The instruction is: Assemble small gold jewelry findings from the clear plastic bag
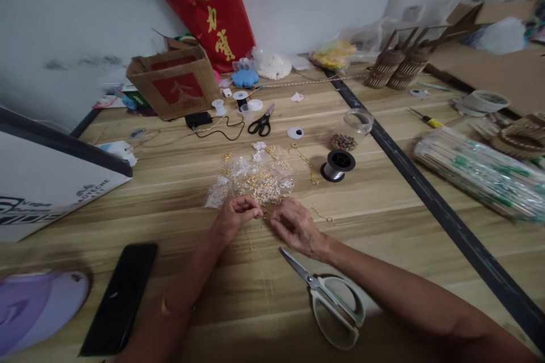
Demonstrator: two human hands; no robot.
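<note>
My left hand point(235, 214) and my right hand point(296, 228) meet over the wooden table point(170, 193), fingertips pinched together on a small gold piece too tiny to name. A thin gold chain point(249, 239) trails down from the pinch. Just beyond my fingers lies a pile of gold and silver jewellery findings in clear bags point(253, 177). Pale-handled scissors point(330, 298) lie under my right forearm.
A black phone point(121, 295) lies at the near left beside a purple object point(38, 306). A wire spool point(337, 165), bead jar point(355, 127), black scissors point(261, 122) and a cardboard box point(174, 82) stand farther back. A bagged bundle of sticks point(481, 176) lies right.
</note>
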